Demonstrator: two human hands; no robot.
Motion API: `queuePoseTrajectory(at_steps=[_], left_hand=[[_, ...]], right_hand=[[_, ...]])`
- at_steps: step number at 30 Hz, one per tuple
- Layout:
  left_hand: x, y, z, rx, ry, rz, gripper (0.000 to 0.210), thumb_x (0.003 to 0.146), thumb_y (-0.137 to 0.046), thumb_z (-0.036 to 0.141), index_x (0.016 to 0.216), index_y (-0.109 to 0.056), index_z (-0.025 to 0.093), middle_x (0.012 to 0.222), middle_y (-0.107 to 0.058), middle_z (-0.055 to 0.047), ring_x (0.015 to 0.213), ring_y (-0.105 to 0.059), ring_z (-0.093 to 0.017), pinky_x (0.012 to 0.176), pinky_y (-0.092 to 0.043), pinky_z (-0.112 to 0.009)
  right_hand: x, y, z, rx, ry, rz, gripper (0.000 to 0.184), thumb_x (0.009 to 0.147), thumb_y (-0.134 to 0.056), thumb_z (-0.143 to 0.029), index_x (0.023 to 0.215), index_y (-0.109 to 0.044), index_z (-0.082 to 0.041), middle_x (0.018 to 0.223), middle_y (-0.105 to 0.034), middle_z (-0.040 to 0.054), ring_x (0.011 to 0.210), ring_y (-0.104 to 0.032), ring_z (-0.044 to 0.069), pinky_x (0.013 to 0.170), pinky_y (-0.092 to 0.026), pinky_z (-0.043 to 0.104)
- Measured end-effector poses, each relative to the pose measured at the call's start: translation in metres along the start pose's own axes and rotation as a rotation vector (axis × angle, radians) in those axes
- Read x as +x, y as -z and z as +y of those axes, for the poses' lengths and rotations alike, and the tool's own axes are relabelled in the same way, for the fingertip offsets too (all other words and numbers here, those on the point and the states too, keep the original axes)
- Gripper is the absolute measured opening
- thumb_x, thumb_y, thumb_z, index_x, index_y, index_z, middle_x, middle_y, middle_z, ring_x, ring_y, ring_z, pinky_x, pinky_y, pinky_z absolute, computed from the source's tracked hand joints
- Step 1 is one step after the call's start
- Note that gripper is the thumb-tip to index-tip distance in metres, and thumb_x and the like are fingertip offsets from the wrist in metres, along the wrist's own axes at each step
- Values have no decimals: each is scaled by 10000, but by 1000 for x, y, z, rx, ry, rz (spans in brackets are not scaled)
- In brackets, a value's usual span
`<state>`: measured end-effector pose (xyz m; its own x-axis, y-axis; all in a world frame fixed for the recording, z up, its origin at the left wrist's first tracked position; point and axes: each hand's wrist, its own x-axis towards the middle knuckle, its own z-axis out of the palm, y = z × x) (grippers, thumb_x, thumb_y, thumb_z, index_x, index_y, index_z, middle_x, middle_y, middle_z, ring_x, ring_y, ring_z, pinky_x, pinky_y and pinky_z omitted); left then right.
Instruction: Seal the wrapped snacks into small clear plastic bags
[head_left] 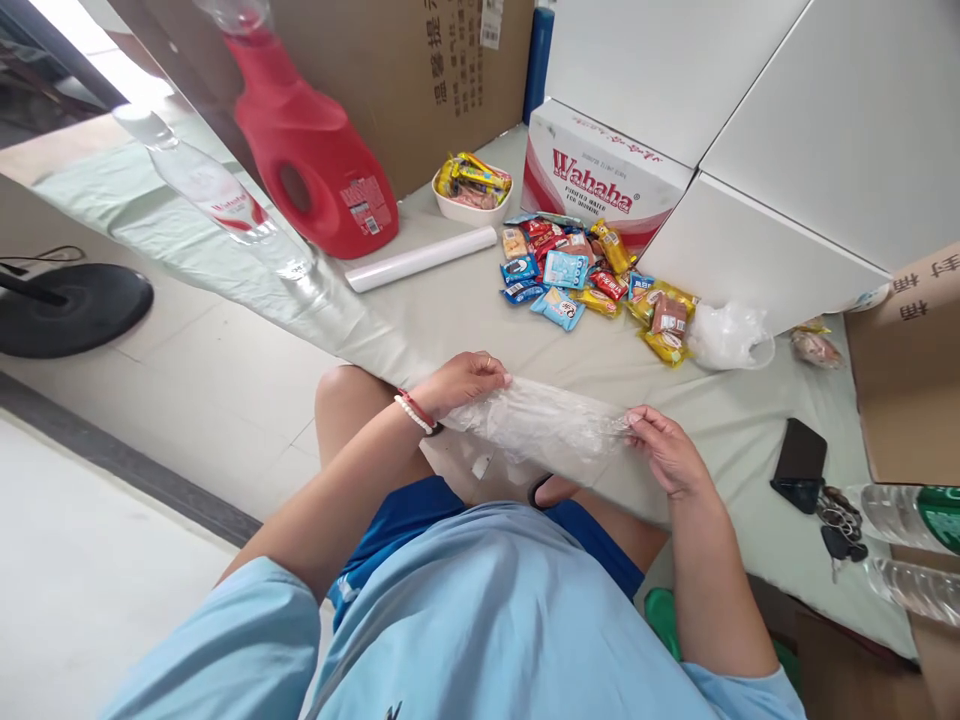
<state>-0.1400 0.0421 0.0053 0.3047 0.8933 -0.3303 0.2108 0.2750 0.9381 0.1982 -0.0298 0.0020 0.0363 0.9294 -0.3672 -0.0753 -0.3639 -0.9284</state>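
Pale green cloth [457,325] covers a long top, and a Wahaha box [592,170] stands at the back by white panels. Far left of the box, a clear bottle [225,205] stands near the cloth's edge; a bump from the left arm could tip it to the floor. Nearer the body than the box and a bit left, the left hand [469,382] pinches one end of some thin clear plastic [547,425], thumb and fingers pressed together. Right of that, nearer than the box, the right hand [667,450] pinches the other end just as tightly. With the plastic stretched between them, a hard pull might rip it, and a weak pinch might let it slip. Farther right of the box and nearer, a swing of the right elbow could sweep the phone [799,465] off.

Now the holders. Left of the box, the bottle is see-through, but I can't tell if there's water inside. Next comes a red jug [330,150]; its insides are hidden. Just left of the box, a white bowl [469,212] is full of wrapped snacks. The box hides what it holds. Right of it sits a crumpled white bag [727,335]; I can't see what's in it.
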Motion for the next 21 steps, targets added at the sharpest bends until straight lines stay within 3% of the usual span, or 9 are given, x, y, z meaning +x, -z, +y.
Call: queuePoseTrajectory(at_steps=[3,5,8,10,12,14,16,19,21], left_hand=[[0,-14,-6,-238,12,55,434,656,-806,561,760,-656,169,801,-664,-24,724,-577,-130,629,-440,-229],[-5,-24,-8,-366,29,13,417,682,-804,540,779,-633,171,801,-657,-15,700,-576,-111,620,-450,-217],[-10,-25,-6,-414,66,-76,348,739,-793,483,807,-642,176,614,-517,48,503,-411,-58,488,-348,-188],[-8,-15,-2,-386,49,-128,317,771,-784,460,824,-663,172,527,-418,75,447,-320,-51,447,-283,-188],[-3,-2,3,-391,-4,-117,334,767,-799,463,820,-665,162,514,-421,70,457,-362,-55,466,-319,-189],[2,6,5,-482,-8,-39,421,755,-798,541,872,-648,166,582,-521,39,528,-498,-82,534,-412,-201],[3,3,4,-607,78,26,580,758,-722,698,1014,-609,190,719,-636,-12,683,-643,-155,632,-508,-260],[-7,-22,-5,-649,226,30,774,749,-630,821,1242,-510,236,945,-708,-84,961,-707,-259,751,-564,-366],[-14,-43,-12,-613,238,36,814,740,-706,759,1325,-469,245,1050,-709,-103,1056,-695,-263,801,-557,-366]], right_hand=[[10,-18,14,221,69,124,432,638,-907,-480,848,-623,-230,946,-713,7,864,-673,150,774,-588,278],[15,-26,18,312,84,180,465,651,-896,-498,874,-575,-244,846,-691,-19,791,-679,145,694,-599,272],[15,-26,10,199,60,188,460,689,-876,-511,878,-557,-239,611,-548,-80,493,-539,82,392,-418,149],[10,-17,-2,114,-40,77,442,695,-882,-482,885,-576,-226,546,-472,-103,380,-402,45,302,-259,115],[6,-7,-15,148,-153,-70,420,696,-892,-415,914,-593,-217,532,-439,-116,341,-315,23,275,-199,104],[6,-1,-21,294,-214,-132,397,700,-889,-330,933,-588,-217,532,-414,-129,328,-262,12,260,-188,95],[10,-3,-18,470,-247,-87,365,711,-868,-252,866,-539,-216,528,-393,-135,321,-238,6,250,-190,85],[21,-14,0,642,-319,-5,401,740,-810,-162,743,-413,-216,522,-383,-129,320,-250,-4,255,-223,66],[26,-20,14,638,-322,-13,403,768,-785,-162,732,-388,-222,519,-385,-125,319,-267,1,257,-250,69]])
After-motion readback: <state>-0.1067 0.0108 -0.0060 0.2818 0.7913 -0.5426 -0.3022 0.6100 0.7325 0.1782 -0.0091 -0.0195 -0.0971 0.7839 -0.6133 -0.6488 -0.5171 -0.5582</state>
